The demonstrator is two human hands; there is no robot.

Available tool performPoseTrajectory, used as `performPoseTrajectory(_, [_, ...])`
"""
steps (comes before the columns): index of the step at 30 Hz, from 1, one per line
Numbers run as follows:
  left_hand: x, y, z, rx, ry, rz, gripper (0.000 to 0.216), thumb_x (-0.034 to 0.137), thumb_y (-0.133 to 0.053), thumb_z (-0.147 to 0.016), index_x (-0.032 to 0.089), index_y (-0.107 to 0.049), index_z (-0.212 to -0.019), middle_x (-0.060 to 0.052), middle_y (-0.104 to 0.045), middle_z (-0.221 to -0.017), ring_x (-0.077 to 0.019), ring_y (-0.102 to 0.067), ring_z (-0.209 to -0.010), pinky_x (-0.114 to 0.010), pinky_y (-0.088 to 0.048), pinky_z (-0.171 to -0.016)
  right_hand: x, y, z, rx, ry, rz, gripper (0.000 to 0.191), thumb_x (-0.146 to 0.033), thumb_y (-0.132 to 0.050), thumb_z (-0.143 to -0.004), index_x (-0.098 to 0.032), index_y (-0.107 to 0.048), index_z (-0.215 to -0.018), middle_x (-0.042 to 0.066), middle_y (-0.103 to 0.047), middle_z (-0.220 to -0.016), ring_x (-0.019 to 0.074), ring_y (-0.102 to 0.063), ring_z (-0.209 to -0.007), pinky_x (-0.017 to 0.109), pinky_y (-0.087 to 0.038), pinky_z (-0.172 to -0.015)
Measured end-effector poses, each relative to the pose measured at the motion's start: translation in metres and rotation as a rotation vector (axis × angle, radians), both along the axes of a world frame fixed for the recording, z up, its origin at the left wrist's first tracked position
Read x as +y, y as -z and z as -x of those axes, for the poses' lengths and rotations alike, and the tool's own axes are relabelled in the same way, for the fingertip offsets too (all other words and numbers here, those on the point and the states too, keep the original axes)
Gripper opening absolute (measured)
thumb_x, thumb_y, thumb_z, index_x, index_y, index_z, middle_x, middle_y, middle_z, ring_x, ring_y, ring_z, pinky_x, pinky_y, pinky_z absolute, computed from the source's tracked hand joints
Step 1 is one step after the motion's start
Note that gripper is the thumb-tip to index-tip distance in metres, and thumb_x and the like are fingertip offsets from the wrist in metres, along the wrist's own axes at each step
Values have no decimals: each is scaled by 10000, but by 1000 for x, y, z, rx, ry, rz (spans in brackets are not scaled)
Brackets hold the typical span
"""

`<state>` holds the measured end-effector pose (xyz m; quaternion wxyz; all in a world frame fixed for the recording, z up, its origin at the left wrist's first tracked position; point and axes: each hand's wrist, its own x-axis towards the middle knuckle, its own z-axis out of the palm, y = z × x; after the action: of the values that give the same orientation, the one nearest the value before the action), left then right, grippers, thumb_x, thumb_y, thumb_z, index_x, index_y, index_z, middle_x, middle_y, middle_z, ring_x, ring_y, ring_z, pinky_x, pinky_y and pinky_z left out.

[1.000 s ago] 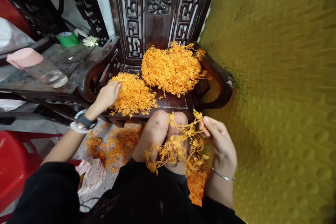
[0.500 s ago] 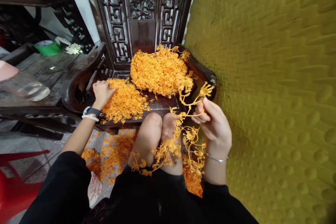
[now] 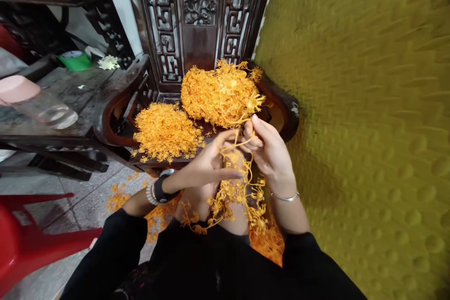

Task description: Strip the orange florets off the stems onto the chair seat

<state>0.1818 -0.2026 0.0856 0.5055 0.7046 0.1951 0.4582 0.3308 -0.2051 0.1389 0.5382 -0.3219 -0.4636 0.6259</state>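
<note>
My right hand (image 3: 272, 152) pinches a branching strand of orange plastic flower pieces (image 3: 234, 187) between thumb and fingers. One flower-shaped end (image 3: 255, 101) sticks up above the fingertips, and the rest dangles over my knees and lap. Beside it, on the left, is my left hand (image 3: 213, 157), its thumb stretched apart from the fingers around the upper strand. Whether those fingers touch the strand is hard to see. On the dark wooden seat lie a loose heap of small orange pieces (image 3: 167, 131) and, farther back, a larger tangled pile of orange strands (image 3: 218, 93).
The carved chair (image 3: 200, 44) has curved armrests at both sides. To the left, a wooden table (image 3: 35, 124) carries a pink-capped clear bottle (image 3: 42, 103) and a green tape roll (image 3: 75, 61). A red stool (image 3: 31, 243) stands at lower left. Orange bits (image 3: 119, 197) litter the floor. An olive textured surface (image 3: 369, 126) rises at right.
My left hand has left the loose heap and moved right to the strand. My right hand, still pinching the strand, has shifted slightly left. The view has turned a little left.
</note>
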Motion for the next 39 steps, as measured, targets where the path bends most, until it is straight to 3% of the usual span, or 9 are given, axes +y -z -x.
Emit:
performPoseTrajectory(3, [-9, 2, -2, 34, -66, 173, 332, 459, -469, -900, 163, -544, -1028, -76, -615, -977, -159, -590, -890, -302, -480, -809, -3, 0, -7, -63, 77, -38, 323, -395, -546, -879, -172, -530, -645, -96, -183, -457, 45, -152, -407, 199, -179, -403])
performPoseTrajectory(7, [-20, -7, 22, 286, 61, 63, 314, 360, -387, -952, 155, -574, -805, -28, -601, -805, -116, -548, -761, -260, -441, -767, -14, -6, -28, -224, 269, -184, 355, -414, -604, -846, -164, -547, -601, -77, -273, -437, 44, -212, -406, 217, -178, -410])
performPoseTrajectory(15, [-36, -17, 47, 330, 64, 39, 354, 342, -357, -965, 189, -595, -1177, -44, -598, -842, -129, -538, -757, -239, -439, -685, -23, -1, -17, -127, 469, -252, 323, -396, -615, -840, -186, -539, -607, -77, -268, -459, 53, -167, -405, 236, -169, -410])
performPoseTrajectory(20, [-40, -6, 65, 266, 30, 222, 412, 411, -355, -955, 157, -639, -1113, 50, -308, -530, -77, -286, -457, -207, -254, -431, -16, -12, -28, -130, 687, -298, 353, -453, -590, -836, -216, -477, -599, -62, -273, -478, 79, -240, -419, 262, -240, -439])
performPoseTrajectory(24, [-18, 4, 102, 219, -339, 193, 443, 429, -356, -945, 132, -648, -1097, 61, -247, -502, -82, -239, -423, -212, -225, -410, -14, -31, -55, -67, 1063, -532, 330, -402, -644, -796, -228, -474, -573, -48, -296, -483, 96, -257, -447, 294, -255, -488])
performPoseTrajectory(29, [84, 30, 137, 592, -699, -62, 398, 447, -523, -842, 132, -686, -1025, -65, -649, -847, -143, -516, -673, -268, -427, -682, 2, -17, -22, -511, 312, -333, 368, -432, -547, -869, -187, -546, -595, -41, -362, -489, 77, -286, -452, 264, -179, -461])
performPoseTrajectory(33, [156, 56, 155, 899, -770, -29, 412, 400, -486, -859, 112, -666, -1093, -154, -564, -1262, -258, -477, -1136, -394, -327, -1012, 12, -4, -3, -578, 68, -295, 448, -470, -545, -861, -170, -447, -544, -57, -321, -484, 58, -232, -452, 251, -148, -452])
performPoseTrajectory(36, [171, 59, 159, 866, -816, 5, 441, 345, -325, -929, 94, -674, -1027, -155, -470, -1387, -270, -390, -1265, -434, -247, -1086, 13, -7, -8, -653, -8, -292, 457, -469, -531, -871, -166, -428, -544, -61, -315, -489, 55, -232, -458, 249, -154, -454])
performPoseTrajectory(39, [147, 42, 144, 576, -718, -54, 513, 407, -235, -955, 107, -579, -1187, -166, -500, -1360, -239, -462, -1233, -420, -335, -1051, 15, -7, -7, -748, -90, -295, 454, -451, -515, -883, -167, -420, -542, -68, -293, -486, 56, -221, -459, 246, -161, -456])
